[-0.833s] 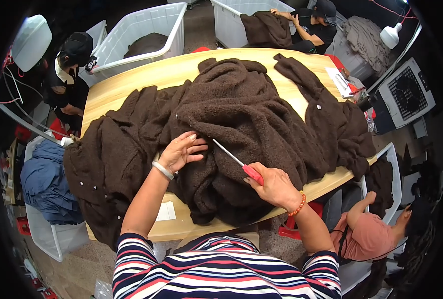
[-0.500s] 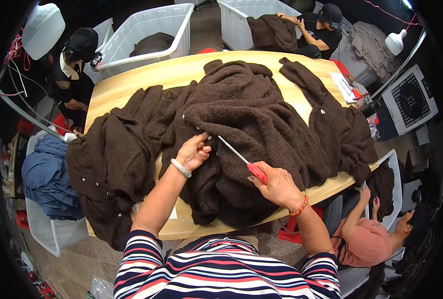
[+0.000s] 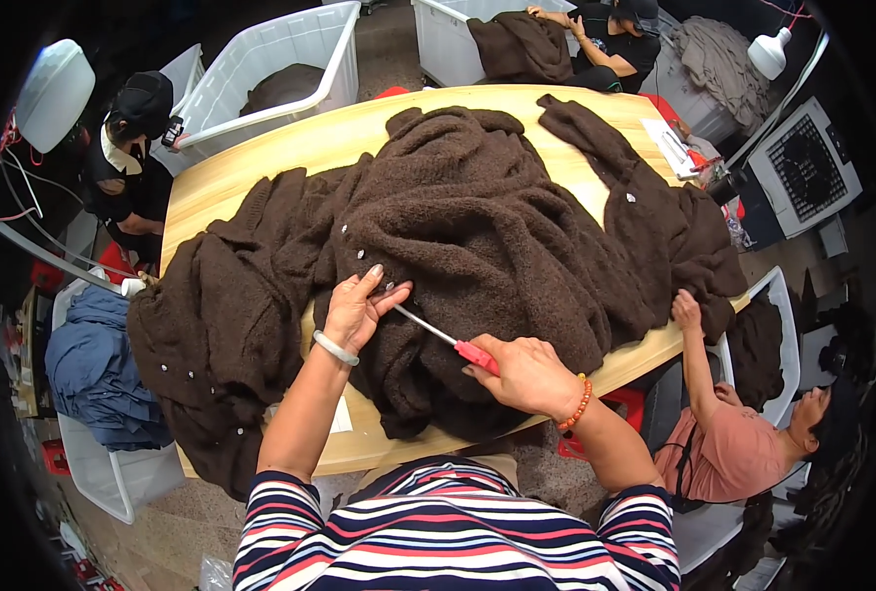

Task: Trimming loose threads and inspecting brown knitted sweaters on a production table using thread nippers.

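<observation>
While partly lost in brown garment [image 3: 497,227] pile — left hand [image 3: 354,310] fingers spread flat, right hand [image 3: 526,374] clenched round red-handled tool [image 3: 446,341], tip hidden.

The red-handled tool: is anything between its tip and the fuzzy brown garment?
Nothing visible. The right hand holds the red-handled tool, its thin tip reaching the brown garment right by the left hand fingers, which press the fabric.

Three white plastic bins [image 3: 280,59]; one wooden table [image 3: 260,163]; one red-handled tool [image 3: 457,345]; three other people [image 3: 733,443].
</observation>
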### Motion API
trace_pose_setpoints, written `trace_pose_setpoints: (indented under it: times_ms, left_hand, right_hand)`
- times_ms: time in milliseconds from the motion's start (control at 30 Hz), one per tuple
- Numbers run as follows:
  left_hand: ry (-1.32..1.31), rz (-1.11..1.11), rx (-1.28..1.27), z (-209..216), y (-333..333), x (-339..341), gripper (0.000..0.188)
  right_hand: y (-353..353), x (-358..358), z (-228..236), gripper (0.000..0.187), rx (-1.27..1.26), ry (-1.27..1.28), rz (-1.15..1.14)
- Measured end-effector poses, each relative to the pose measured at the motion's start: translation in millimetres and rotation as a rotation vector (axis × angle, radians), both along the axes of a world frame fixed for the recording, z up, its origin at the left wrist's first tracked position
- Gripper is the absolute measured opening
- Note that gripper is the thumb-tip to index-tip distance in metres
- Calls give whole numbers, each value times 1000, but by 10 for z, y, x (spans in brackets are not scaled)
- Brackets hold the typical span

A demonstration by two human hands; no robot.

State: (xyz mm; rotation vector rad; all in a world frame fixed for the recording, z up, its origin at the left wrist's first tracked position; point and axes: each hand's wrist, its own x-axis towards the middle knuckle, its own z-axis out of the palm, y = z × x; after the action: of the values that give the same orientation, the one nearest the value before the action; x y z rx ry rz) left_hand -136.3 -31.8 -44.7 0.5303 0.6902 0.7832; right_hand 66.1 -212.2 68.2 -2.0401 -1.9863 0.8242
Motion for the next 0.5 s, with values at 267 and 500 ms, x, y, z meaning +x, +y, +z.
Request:
trace_pose_setpoints:
  times_ms: [267,500]
  left_hand:
    - [56,-256,-55,-84,-165,-46,33]
    - [-83,-111,-98,-162,-287,-43,18]
  right_hand:
    - [-5,139,-40,29,61,77,-78]
    - [-197,221,-4,28,36,76,-107]
